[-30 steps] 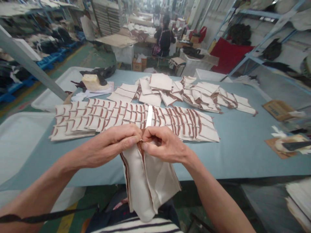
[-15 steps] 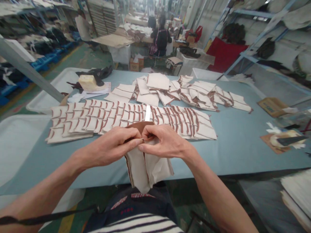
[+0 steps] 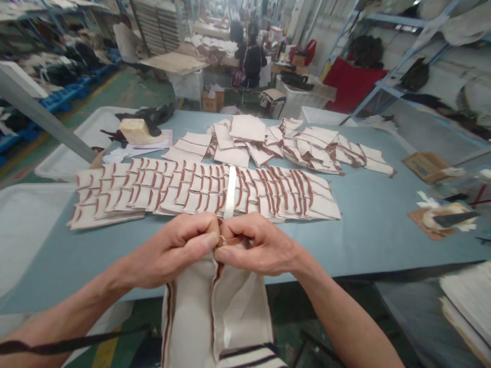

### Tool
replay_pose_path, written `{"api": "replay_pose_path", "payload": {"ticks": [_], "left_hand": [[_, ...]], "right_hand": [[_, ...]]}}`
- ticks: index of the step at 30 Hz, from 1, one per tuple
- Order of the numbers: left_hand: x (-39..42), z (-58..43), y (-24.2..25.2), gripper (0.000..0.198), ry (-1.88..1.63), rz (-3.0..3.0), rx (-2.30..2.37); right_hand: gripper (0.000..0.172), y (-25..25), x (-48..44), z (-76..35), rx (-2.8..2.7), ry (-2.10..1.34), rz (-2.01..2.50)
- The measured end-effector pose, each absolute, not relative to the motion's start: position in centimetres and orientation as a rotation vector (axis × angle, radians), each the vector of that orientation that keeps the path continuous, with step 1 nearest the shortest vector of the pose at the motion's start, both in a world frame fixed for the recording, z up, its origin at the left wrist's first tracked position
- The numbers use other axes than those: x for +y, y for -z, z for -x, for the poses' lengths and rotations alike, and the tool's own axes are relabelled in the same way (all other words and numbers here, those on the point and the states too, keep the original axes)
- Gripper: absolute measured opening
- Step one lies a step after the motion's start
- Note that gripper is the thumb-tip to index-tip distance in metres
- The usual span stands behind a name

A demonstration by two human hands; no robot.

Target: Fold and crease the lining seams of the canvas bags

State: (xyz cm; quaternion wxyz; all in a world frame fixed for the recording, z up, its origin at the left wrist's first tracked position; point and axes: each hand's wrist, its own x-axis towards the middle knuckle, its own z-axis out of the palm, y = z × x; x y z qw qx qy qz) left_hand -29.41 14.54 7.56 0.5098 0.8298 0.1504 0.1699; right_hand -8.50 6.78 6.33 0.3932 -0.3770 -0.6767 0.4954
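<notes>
Between my two hands hangs a cream fabric piece with brown-edged seams, dropping in front of my body below the table's front edge. My left hand pinches its top at the middle seam, thumb against curled fingers. My right hand grips the same seam from the other side, and the two hands touch or nearly touch. A tiny pale bit shows between the fingertips; I cannot tell what it is. Just beyond my hands lies a long overlapping row of cream fabric pieces with brown edges, crossed by a white strip.
A loose heap of cream pieces lies farther back on the blue-green table. A yellowish block sits at left; a cardboard box and a taped board at right. White bins stand left. A person sits beyond.
Both hands have come down and nearer to my body, still gripping the fabric piece. It has opened out and hangs lower, covering my front. The brown inner side at its top no longer shows.
</notes>
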Motion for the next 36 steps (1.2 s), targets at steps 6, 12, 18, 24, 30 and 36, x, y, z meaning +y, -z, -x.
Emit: {"api": "replay_pose_path", "payload": {"ticks": [6,12,18,24,30,36], "left_hand": [[13.6,29.6,-6.5,0.048,-0.345,-1.52,0.447],[14.4,29.9,-7.3,0.035,-0.403,-1.911,0.398],[15.4,30.8,-8.4,0.042,-0.354,-2.036,0.407],[15.3,30.6,-8.8,0.045,-0.397,-2.013,0.409],[15.0,29.8,-9.6,0.03,-0.417,-2.229,0.439],[14.6,29.6,-10.3,0.023,-0.466,-2.475,0.464]], "right_hand": [[0.039,-6.3,6.7,9.0,-1.592,-1.359,0.797],[0.042,-5.5,6.9,8.6,-1.569,-1.307,0.939],[0.03,-6.4,7.1,8.4,-1.674,-1.218,0.948],[0.028,-7.3,7.4,8.1,-1.771,-1.134,1.056],[0.02,-7.2,7.5,7.8,-1.867,-0.812,1.158],[0.015,-7.4,6.8,7.9,-1.903,-0.683,1.203]]}}
